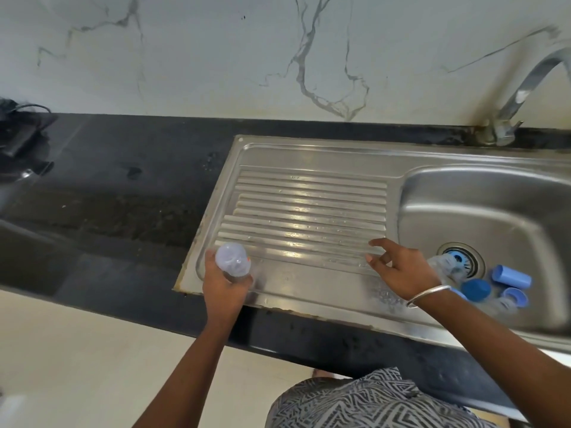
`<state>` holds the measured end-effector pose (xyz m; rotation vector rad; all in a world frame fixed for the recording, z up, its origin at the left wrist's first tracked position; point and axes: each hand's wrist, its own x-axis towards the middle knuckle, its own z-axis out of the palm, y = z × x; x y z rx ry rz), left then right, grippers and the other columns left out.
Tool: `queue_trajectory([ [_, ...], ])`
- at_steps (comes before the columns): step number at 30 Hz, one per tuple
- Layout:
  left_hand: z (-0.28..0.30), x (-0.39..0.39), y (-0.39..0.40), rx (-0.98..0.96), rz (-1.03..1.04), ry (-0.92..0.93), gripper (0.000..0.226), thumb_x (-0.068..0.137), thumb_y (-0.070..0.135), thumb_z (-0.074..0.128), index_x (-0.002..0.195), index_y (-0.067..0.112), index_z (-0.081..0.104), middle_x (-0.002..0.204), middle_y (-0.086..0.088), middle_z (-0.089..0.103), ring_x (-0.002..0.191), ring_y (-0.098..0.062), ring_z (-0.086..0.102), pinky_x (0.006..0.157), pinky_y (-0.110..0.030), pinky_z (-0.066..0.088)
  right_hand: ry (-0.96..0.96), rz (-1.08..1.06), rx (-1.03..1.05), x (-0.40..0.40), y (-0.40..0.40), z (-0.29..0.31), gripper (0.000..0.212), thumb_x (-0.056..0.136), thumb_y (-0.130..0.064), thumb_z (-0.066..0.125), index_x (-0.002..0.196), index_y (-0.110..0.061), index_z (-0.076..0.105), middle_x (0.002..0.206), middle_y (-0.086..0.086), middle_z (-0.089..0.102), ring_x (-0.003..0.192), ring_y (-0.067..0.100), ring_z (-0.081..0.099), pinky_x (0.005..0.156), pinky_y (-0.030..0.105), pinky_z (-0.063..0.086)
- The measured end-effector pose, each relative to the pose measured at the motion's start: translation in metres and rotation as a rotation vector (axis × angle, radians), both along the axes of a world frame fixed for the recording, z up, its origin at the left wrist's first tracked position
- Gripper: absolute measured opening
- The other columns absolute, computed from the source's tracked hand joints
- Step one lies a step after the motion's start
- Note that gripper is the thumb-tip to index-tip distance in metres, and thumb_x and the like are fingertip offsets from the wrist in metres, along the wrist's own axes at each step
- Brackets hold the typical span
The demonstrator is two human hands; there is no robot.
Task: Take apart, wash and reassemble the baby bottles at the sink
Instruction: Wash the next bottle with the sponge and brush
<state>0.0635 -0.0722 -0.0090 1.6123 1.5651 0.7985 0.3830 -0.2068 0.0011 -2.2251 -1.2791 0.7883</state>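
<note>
**Steel drainboard, one bottle in hand**

Stainless steel sink unit (309, 156) sits in the black tabletop (123, 196), its ribbed drainboard (309, 211) wet with droplets. In the head view, the left hand (224, 281) grips a clear baby bottle (232, 260) upright over the drainboard's front left corner. The right hand (398, 268) hovers over the drainboard's front right part, fingers spread and relaxed, grasping nothing; a metal bangle (428, 295) circles its wrist. In the basin, near the drain (460, 261), lie a clear bottle part (440, 264), a blue cap (511, 277), a blue round lid (475, 290) and a blue ring (514, 296). The faucet (525, 88) rises at the back right corner.
</note>
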Motion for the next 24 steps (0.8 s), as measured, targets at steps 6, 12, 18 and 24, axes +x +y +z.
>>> queue_trajectory([
  [6,-0.001,0.017,-0.038,0.044,0.382,-0.011,0.081,0.07,0.014,0.086,0.138,0.006,0.043,0.128,-0.016,0.047,0.108,-0.028,0.055,0.091,-0.051,0.053,0.094,0.035,0.033,0.022,-0.008,-0.002,0.035,0.095,-0.04,0.056,0.129,-0.029,0.055,0.088,-0.001,0.068,0.082,0.015,0.063,0.079,0.025,0.045],
  [12,0.006,0.078,-0.11,0.076,0.322,0.089,0.036,0.078,0.001,0.07,0.107,0.016,0.054,0.099,-0.008,0.053,0.081,-0.02,0.05,0.079,-0.047,0.049,0.105,0.003,0.067,0.074,-0.034,-0.012,0.033,0.094,-0.038,0.059,0.125,-0.029,0.058,0.089,0.0,0.069,0.081,0.019,0.065,0.076,0.027,0.048],
  [18,0.008,0.165,-0.129,0.11,0.097,0.128,0.03,0.08,0.001,0.066,0.103,0.02,0.061,0.088,0.0,0.057,0.08,-0.015,0.055,0.07,-0.034,0.048,0.124,-0.092,0.003,0.143,-0.07,-0.04,0.025,0.091,-0.032,0.063,0.116,-0.027,0.063,0.064,-0.015,0.059,0.077,0.015,0.062,0.073,0.024,0.04],
  [24,0.003,0.255,-0.133,0.079,-0.057,0.158,0.024,0.079,0.011,0.065,0.101,0.019,0.062,0.084,0.003,0.06,0.075,-0.009,0.056,0.068,-0.011,0.039,0.041,-0.066,-0.117,0.194,-0.097,-0.072,0.03,0.087,-0.024,0.063,0.116,-0.022,0.065,0.093,0.006,0.072,0.097,0.028,0.064,0.079,0.031,0.046],
])
